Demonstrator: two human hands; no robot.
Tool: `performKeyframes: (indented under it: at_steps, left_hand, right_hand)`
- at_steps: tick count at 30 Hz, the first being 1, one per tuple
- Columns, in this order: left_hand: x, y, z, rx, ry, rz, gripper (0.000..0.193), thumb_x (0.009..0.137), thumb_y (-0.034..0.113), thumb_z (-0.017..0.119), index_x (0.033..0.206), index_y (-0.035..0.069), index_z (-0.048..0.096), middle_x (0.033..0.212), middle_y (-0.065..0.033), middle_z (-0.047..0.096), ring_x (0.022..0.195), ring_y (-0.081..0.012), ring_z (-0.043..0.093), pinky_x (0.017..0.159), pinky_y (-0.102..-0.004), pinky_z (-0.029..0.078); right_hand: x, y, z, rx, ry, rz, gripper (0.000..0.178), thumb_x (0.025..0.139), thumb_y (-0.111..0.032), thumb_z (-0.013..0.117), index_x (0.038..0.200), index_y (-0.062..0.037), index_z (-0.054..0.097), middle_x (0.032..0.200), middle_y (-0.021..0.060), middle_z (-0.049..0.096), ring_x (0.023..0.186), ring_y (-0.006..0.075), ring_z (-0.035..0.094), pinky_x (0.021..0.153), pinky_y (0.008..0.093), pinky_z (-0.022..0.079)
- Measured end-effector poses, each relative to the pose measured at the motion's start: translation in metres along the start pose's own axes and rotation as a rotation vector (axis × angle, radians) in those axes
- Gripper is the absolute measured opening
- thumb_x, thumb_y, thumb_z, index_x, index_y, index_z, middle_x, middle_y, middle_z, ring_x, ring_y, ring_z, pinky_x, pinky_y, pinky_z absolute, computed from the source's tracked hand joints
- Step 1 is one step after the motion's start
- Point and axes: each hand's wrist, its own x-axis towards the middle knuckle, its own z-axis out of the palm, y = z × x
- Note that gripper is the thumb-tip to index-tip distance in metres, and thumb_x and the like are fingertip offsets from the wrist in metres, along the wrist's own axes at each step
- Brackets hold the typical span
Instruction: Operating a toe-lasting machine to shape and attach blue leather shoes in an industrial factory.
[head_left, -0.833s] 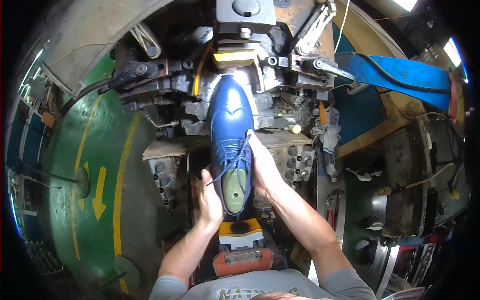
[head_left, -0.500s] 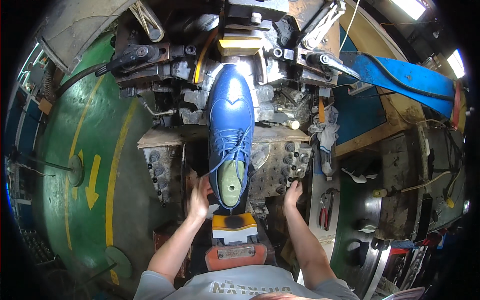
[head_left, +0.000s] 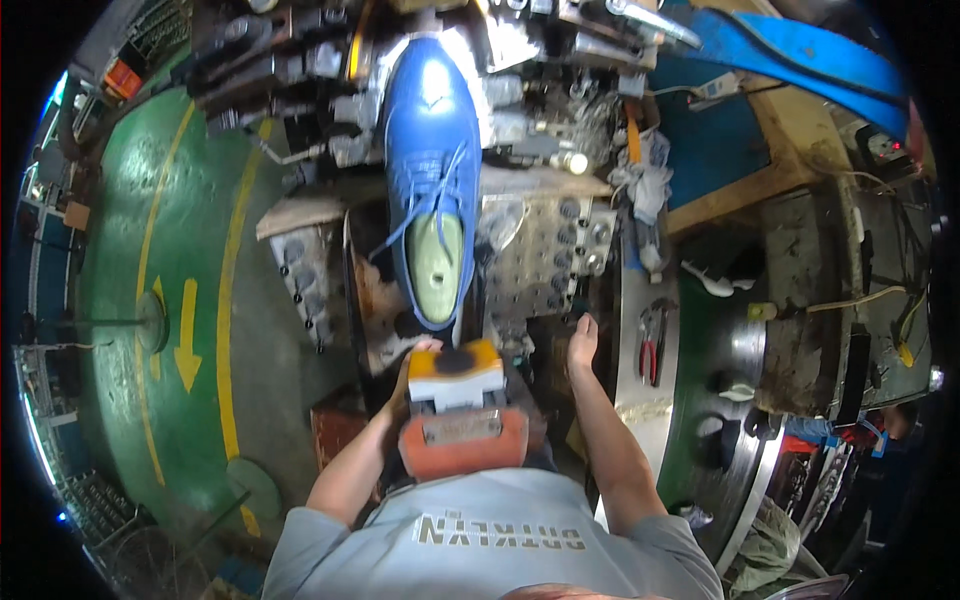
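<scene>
A blue lace-up shoe (head_left: 432, 110) sits toe-away in the machine, with a pale green last (head_left: 435, 262) showing in its opening and loose laces hanging over its sides. Just below its heel is a yellow-orange pad (head_left: 480, 360) with a dark patch, on a white block above an orange-red plate (head_left: 465, 443). My left hand (head_left: 423, 348) is beside that pad, mostly hidden behind it, so its grip does not show. Right of the pad, my right hand (head_left: 582, 342) is raised with fingers stretched out, holding nothing visible, just below the knobbed control panel (head_left: 550, 255).
Metal clamps and fittings (head_left: 340, 90) surround the shoe's toe. Red-handled pliers (head_left: 652, 345) lie on a ledge at right, below a hanging grey glove (head_left: 645, 180). A blue curved arm (head_left: 800, 65) crosses the upper right. Green floor with yellow markings (head_left: 187, 335) stretches along the left.
My view has shifted, so the shoe and machine sit higher in the picture. My left hand has gone from beside the shoe's heel to beside the pad; my right hand is lower relative to the knobs.
</scene>
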Motion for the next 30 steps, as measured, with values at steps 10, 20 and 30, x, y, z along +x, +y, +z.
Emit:
performKeyframes:
  at_steps: [10, 20, 30]
  left_hand:
    - [-0.068, -0.016, -0.03, 0.199, -0.086, -0.029, 0.038, 0.096, 0.034, 0.058, 0.113, 0.0, 0.063, 0.103, -0.0084, 0.067, 0.092, -0.0138, 0.06, 0.085, -0.03, 0.047]
    - [-0.082, -0.013, -0.012, 0.385, -0.37, 0.21, 0.034, 0.094, 0.031, 0.061, 0.108, -0.001, 0.065, 0.099, -0.0069, 0.068, 0.09, -0.012, 0.06, 0.083, -0.029, 0.047]
    - [-0.121, -0.021, 0.086, 0.653, -0.504, 0.017, 0.021, 0.089, 0.02, 0.068, 0.094, -0.001, 0.07, 0.084, -0.0019, 0.069, 0.079, -0.0072, 0.059, 0.077, -0.0254, 0.047]
  right_hand:
    - [-0.101, 0.204, -0.046, -0.272, -0.261, 0.471, 0.05, 0.095, -0.04, 0.049, 0.123, -0.0006, 0.06, 0.121, 0.025, 0.061, 0.116, 0.0383, 0.057, 0.098, 0.0433, 0.044]
    - [-0.129, 0.16, -0.081, -0.536, -0.443, 0.365, 0.044, 0.09, -0.037, 0.052, 0.113, -0.0032, 0.066, 0.113, 0.0212, 0.066, 0.11, 0.0366, 0.061, 0.096, 0.0421, 0.047]
    - [-0.146, 0.134, -0.11, -0.262, -0.65, 0.123, 0.037, 0.093, -0.033, 0.051, 0.109, -0.0032, 0.066, 0.108, 0.0209, 0.067, 0.103, 0.0378, 0.063, 0.09, 0.0443, 0.049]
